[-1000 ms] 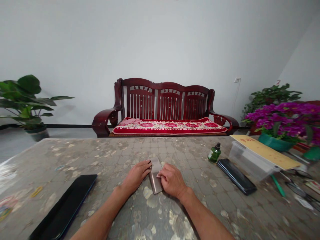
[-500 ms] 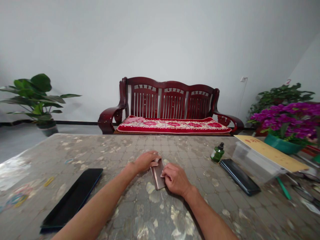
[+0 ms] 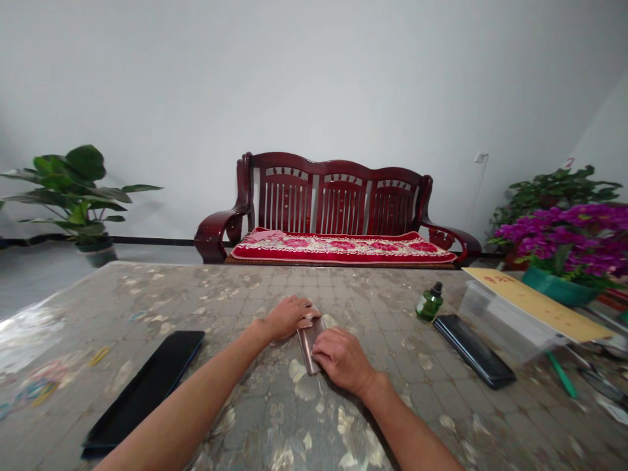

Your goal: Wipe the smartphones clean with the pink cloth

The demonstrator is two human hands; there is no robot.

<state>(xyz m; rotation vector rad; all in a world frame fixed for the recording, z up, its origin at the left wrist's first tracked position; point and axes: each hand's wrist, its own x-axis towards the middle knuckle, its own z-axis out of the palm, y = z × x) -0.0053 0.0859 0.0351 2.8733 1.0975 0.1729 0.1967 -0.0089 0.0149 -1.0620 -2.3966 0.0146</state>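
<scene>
Right hand (image 3: 343,358), floral tabletop (image 3: 265,405), bench (image 3: 342,208) beyond

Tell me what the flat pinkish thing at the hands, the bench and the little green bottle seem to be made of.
Flat pinkish thing: perhaps metal or glossy plastic; it shows streaks of sheen.
Bench: probably wood, varnished dark red, judging by its slats and glossy highlights.
Green bottle: glass or plastic, shiny and translucent-looking; I can't tell which.
</scene>
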